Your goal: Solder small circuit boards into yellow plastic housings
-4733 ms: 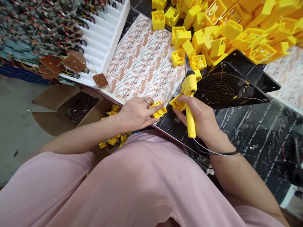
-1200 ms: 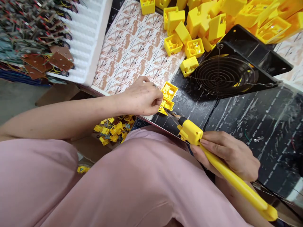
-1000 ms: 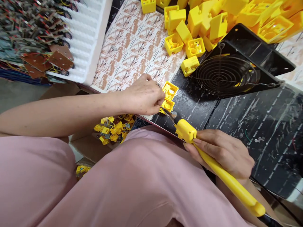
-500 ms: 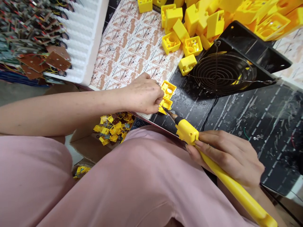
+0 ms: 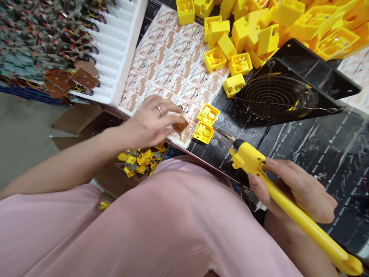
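My right hand [image 5: 296, 192] is closed round a yellow soldering iron [image 5: 288, 209], whose metal tip points up-left toward two small yellow plastic housing halves [image 5: 206, 123] lying at the table's near edge. My left hand [image 5: 150, 125] sits just left of them, fingertips pinching a small brown circuit board [image 5: 180, 126] with thin leads over the patterned sheet [image 5: 170, 73].
A pile of yellow housings [image 5: 259, 27] fills the far table. A black fan with wire grille [image 5: 276, 96] stands to the right on a black mat [image 5: 317, 150]. A white foam tray [image 5: 115, 50] with circuit boards is at left. A cardboard box with yellow parts [image 5: 138, 159] sits below the edge.
My left hand has let go of the yellow housing and drawn back left, now holding a brown circuit board. The soldering iron has pulled away to the right from the housing.
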The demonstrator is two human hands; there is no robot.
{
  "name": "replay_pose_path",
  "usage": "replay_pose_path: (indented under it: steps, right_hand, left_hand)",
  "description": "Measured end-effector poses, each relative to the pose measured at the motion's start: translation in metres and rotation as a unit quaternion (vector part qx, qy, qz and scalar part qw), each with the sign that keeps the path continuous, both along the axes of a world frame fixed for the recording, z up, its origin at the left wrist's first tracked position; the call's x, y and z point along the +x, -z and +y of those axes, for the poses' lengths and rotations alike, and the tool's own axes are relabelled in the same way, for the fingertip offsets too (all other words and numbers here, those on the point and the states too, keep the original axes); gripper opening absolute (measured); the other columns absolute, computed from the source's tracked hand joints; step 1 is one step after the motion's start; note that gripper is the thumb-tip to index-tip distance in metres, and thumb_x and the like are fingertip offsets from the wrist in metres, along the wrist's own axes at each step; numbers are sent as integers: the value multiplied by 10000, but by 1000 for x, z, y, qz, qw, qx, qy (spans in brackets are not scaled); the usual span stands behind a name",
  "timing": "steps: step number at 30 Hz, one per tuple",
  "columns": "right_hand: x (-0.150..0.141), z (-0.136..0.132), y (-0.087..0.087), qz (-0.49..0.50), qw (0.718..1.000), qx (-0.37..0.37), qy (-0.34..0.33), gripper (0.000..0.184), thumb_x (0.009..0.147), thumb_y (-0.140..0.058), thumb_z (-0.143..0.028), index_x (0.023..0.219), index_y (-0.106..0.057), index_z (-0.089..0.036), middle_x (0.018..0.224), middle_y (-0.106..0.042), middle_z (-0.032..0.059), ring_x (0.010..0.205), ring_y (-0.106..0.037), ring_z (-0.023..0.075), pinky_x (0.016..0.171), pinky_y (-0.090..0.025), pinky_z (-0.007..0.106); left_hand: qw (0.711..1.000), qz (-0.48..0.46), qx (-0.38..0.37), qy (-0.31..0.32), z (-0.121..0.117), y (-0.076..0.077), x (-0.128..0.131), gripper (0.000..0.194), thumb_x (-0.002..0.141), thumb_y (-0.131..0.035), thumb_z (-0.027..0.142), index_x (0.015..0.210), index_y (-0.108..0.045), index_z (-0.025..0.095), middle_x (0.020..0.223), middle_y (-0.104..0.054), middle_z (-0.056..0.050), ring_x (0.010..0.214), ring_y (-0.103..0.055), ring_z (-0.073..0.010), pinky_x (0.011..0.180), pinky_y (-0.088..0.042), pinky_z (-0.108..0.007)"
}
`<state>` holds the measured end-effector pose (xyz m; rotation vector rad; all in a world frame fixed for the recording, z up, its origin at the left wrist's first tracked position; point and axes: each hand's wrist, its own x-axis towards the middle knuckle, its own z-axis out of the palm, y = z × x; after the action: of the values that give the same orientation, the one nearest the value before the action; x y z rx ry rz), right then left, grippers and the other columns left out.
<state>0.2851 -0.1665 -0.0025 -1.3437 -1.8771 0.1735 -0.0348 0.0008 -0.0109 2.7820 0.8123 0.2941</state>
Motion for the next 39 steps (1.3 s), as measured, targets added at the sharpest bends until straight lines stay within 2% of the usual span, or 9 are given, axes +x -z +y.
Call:
replay_pose_path:
  steps: [4,7,11,15,20,27,32,36,39]
  right_hand:
    - [-8,3,-5,-11,999,32,-1,629,846,-788,-103,1417,-623,-308,906,-787,18,697,-733,199,567,-621,318]
    - [-9,0,-4,-4,1000,20,-2,652,848,-775,-86,1441,-612,-303,905,-788,33,714,-736,214,569,-621,338]
    - [-3,-2,3,13,998,62,14,632,776,-839,-77,1359,-687,-270,895,-795,19,662,-730,194,535,-602,302]
    - [-3,1,9,30,997,73,21,652,759,-846,-69,1347,-693,-306,898,-798,-10,661,-730,177,544,-597,277]
    - [-5,4,13,53,996,76,17,595,752,-856,-62,1297,-726,-260,847,-782,-11,676,-719,160,579,-598,258]
    - [-7,1,14,50,996,60,42,589,806,-824,-80,1340,-691,-291,875,-779,-27,730,-728,144,663,-620,262]
    - [-10,1,14,54,995,70,44,615,803,-827,-69,1358,-678,-289,887,-778,-28,751,-736,134,696,-628,248]
    - [-11,0,17,68,993,82,49,616,805,-833,-86,1366,-672,-282,919,-784,-13,745,-741,146,681,-636,265]
    - [-13,0,18,78,992,86,54,622,793,-840,-77,1359,-678,-277,916,-781,-11,746,-742,141,660,-629,245]
  left_hand:
    - [985,-4,169,-24,-28,26,22,191,999,-548,347,996,-711,248,1209,-767,-56,1175,-671,-241,1110,-460,-479]
    - [965,-11,263,-5,-28,30,31,185,1002,-558,226,883,-700,226,1091,-794,-13,1066,-696,-204,1045,-476,-426]
    - [991,-66,116,18,-11,21,24,220,1024,-530,244,935,-728,209,1002,-811,-10,954,-705,-190,912,-535,-369]
    - [991,-79,-65,-88,-3,11,30,309,1006,-470,329,983,-756,214,879,-777,-27,865,-681,-194,1076,-495,-466]
    - [996,-14,-17,-88,-4,10,57,324,973,-453,311,921,-765,241,781,-703,-21,885,-652,-223,1159,-382,-617]
    - [989,127,73,-8,6,3,58,392,1015,-387,293,901,-753,212,774,-713,-17,891,-655,-212,1151,-414,-576]
    - [995,75,-57,-30,12,-3,52,285,951,-482,340,901,-742,237,839,-749,10,900,-673,-184,1198,-361,-527]
    - [980,-18,-179,-81,11,-3,50,282,903,-503,358,926,-746,216,867,-770,6,854,-682,-159,1054,-486,-384]
    - [981,-23,-174,-87,9,2,52,282,863,-513,341,904,-758,208,790,-756,5,794,-676,-162,1025,-488,-403]
